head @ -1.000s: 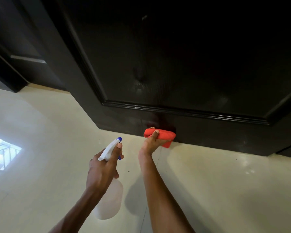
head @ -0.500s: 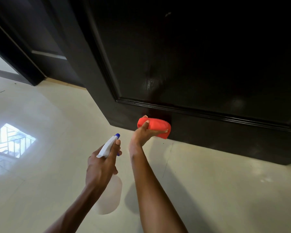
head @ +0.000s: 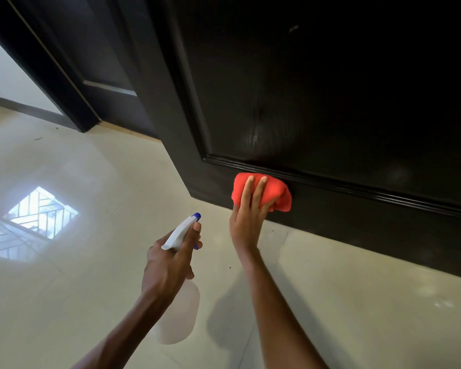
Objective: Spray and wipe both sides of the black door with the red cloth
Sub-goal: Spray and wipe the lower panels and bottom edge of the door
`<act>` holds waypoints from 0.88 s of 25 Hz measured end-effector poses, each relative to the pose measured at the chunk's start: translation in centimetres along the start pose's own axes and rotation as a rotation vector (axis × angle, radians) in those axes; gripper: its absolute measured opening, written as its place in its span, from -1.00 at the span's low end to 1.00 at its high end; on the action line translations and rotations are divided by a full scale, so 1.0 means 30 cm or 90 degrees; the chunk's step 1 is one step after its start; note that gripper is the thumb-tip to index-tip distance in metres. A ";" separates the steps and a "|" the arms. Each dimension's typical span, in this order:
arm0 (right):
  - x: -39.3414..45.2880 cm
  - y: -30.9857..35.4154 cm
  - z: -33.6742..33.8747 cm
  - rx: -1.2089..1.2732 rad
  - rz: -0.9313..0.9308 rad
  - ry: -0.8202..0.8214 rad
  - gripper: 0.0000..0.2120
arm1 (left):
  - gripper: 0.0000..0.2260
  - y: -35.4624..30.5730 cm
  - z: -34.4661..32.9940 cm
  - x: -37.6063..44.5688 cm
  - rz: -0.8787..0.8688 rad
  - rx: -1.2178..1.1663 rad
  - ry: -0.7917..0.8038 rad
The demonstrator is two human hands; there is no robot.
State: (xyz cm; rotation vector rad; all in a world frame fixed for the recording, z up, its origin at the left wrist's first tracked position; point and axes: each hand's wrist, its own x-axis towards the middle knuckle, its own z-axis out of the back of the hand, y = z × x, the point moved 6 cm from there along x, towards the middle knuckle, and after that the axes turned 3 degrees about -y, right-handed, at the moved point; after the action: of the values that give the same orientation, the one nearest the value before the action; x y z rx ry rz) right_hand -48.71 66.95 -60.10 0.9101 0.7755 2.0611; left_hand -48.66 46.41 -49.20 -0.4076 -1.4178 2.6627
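Observation:
The black door [head: 330, 89] fills the upper right, its bottom edge just above the floor. My right hand [head: 246, 222] presses the bunched red cloth [head: 277, 187] against the door's bottom rail, just under the raised moulding. Two fingers lie straight over the cloth, and the others curl round its lower edge. My left hand [head: 168, 267] grips a spray bottle [head: 180, 231] by its white trigger head, with the blue nozzle aimed toward the door. The bottle's translucent body hangs below the hand, a little left of the cloth and away from the door.
Glossy cream floor tiles [head: 357, 302] spread below, with a window reflection [head: 35, 217] at the left. A black door frame [head: 64, 75] and a second dark panel [head: 104, 62] stand at the upper left.
My right hand has slid the cloth from the door's bottom edge up to just under the moulding, and its fingers have flattened. The left hand keeps holding the bottle.

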 end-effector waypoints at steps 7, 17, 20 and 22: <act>0.086 -0.178 0.010 -0.395 0.527 0.256 -0.14 | -0.64 -0.017 -0.020 0.002 0.003 -0.020 0.032; 0.133 -0.103 0.082 -0.510 0.860 0.172 -0.35 | -0.56 -0.086 -0.091 -0.005 -0.032 -0.008 0.075; 0.156 -0.104 0.049 -0.596 0.962 0.225 -0.36 | -0.53 -0.093 -0.092 -0.017 -0.030 -0.005 0.077; 0.173 -0.125 0.038 -0.674 0.985 0.244 -0.31 | -0.50 -0.092 -0.086 -0.020 -0.027 -0.001 0.074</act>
State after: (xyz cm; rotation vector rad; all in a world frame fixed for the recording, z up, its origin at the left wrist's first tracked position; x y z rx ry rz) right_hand -48.84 73.46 -60.47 0.3824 -1.3197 3.2825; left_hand -47.49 49.89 -48.19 -0.5173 -1.3788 2.5603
